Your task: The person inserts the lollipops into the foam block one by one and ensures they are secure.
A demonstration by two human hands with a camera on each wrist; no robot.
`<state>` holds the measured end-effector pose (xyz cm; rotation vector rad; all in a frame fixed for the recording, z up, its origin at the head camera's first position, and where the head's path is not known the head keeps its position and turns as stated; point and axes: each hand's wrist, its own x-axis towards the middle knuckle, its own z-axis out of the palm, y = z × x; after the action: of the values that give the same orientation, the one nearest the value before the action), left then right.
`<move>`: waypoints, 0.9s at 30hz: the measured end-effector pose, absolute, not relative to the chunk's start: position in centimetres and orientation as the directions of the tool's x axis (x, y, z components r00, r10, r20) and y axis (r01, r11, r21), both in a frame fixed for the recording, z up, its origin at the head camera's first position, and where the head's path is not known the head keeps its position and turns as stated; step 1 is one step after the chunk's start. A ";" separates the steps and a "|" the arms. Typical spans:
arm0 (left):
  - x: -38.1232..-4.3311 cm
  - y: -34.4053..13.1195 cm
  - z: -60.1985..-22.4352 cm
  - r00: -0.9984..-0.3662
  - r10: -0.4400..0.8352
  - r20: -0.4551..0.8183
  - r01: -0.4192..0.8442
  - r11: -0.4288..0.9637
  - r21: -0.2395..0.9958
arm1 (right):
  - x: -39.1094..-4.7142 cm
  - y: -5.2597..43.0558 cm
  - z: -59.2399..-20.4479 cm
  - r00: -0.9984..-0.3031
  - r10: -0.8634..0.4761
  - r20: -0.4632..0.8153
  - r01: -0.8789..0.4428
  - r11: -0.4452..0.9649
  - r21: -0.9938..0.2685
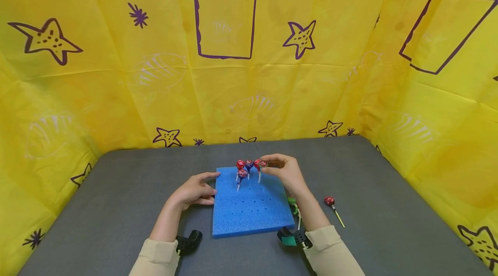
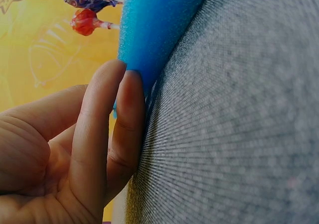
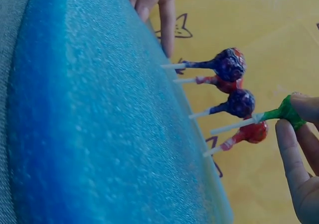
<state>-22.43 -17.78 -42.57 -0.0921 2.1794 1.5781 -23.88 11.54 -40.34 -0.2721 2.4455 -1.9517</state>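
My right hand (image 1: 285,173) pinches a green-wrapped lollipop (image 3: 287,112) by its head, between thumb and fingers. Its white stick points at the blue foam board (image 1: 253,224); I cannot tell whether the tip touches the foam. Close by, two red lollipops (image 3: 255,131) and two purple lollipops (image 3: 240,103) stand with their sticks in the board's far part. At the board's left edge rests my left hand (image 1: 196,190), fingertips against the foam and fingers extended. The left wrist view shows its fingers (image 2: 92,124) touching the side of the board.
Right of the board a red lollipop (image 1: 329,200) lies on the grey table (image 1: 381,189). Another green lollipop (image 1: 292,200) lies by the board's right edge, partly behind my right forearm. Several small holes dot the board. A yellow patterned cloth (image 1: 225,107) stands behind the table.
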 end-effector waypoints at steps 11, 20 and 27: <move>-22.5 -17.7 -42.5 -0.897 0.195 -0.397 -0.314 0.351 0.882 | -23.8 10.5 -40.8 -0.976 -0.184 0.115 -0.156 0.230 -0.961; -22.5 -17.8 -42.5 -0.897 0.201 -0.393 -0.311 0.344 0.886 | -23.7 10.1 -40.9 -0.973 -0.203 0.108 -0.154 0.224 -0.962; -22.5 -17.8 -42.5 -0.895 0.212 -0.392 -0.312 0.332 0.890 | -23.5 9.9 -40.9 -0.970 -0.218 0.106 -0.154 0.212 -0.965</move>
<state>-22.53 -17.82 -42.53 -0.0879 2.1601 1.5906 -23.54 9.90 -40.88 -0.3690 2.4046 -1.9038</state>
